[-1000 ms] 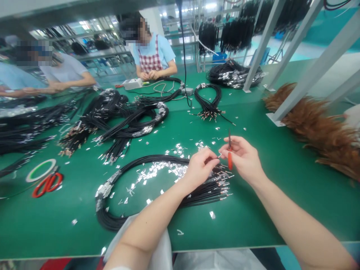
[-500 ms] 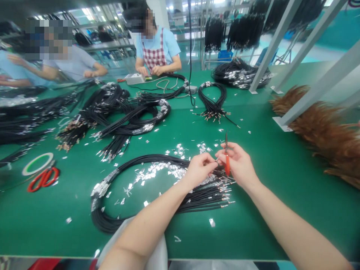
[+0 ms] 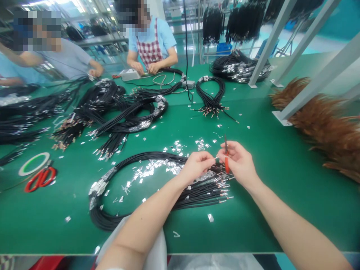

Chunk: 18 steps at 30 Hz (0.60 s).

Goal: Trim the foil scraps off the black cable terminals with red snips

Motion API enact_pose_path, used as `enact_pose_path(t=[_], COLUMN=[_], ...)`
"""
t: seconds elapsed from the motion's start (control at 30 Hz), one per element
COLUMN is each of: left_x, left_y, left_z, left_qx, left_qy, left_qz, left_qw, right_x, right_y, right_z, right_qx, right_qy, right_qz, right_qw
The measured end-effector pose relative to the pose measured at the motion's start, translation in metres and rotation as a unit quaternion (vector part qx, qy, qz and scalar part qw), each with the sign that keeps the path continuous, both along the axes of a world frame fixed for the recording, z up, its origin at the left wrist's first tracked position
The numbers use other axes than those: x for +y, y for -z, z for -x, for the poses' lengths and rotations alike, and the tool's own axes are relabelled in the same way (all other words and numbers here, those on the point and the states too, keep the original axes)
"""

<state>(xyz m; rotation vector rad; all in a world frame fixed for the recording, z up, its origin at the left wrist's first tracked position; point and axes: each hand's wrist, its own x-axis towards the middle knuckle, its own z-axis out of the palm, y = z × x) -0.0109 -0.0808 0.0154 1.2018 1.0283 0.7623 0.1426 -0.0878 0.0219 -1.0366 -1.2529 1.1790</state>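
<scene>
Black cable bundle (image 3: 200,195) lies looped at lower centre of frame, long axis left-right, tips pointing right below both hands, left hand (image 3: 199,165) nearer, its fingers pinching seemingly one cable end (image 3: 217,160), right hand's (image 3: 239,161) fingers gripping red-handled scissors (image 3: 227,165).

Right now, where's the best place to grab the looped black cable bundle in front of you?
Probably the bundle's silver-patched bend, coming from the left: it is tightly gathered there, whereas at the right the cable ends spread apart.
</scene>
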Motion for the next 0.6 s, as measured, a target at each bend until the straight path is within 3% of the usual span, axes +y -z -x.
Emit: enact_pose_path(t=[0.13,0.27,0.37,0.5,0.6], left_x=[0.0033,0.0047,0.0027,-0.0004,0.0008], left_y=[-0.004,-0.0028,-0.0012,-0.0014,-0.0028], left_z=[0.0063,0.0099,0.0078,0.0033,0.0047], left_qx=[-0.086,-0.129,-0.111,-0.027,-0.08], left_qy=[0.056,0.087,0.08,0.021,-0.005], left_qz=[0.095,0.139,0.108,0.018,0.062], left_qw=[0.99,0.978,0.985,0.999,0.995], right_x=[-0.0025,-0.002,-0.0009,0.001,0.0028], right_y=[-0.002,-0.0006,0.0013,0.0022,0.0036], right_z=[0.0012,0.0015,0.0029,0.0038,-0.0024], right_qx=[0.004,0.019,0.021,0.019,-0.055], right_qy=[-0.013,-0.022,-0.017,-0.009,-0.01], right_qz=[-0.007,0.015,0.039,0.059,0.047], right_qw=[1.0,0.999,0.999,0.998,0.997])
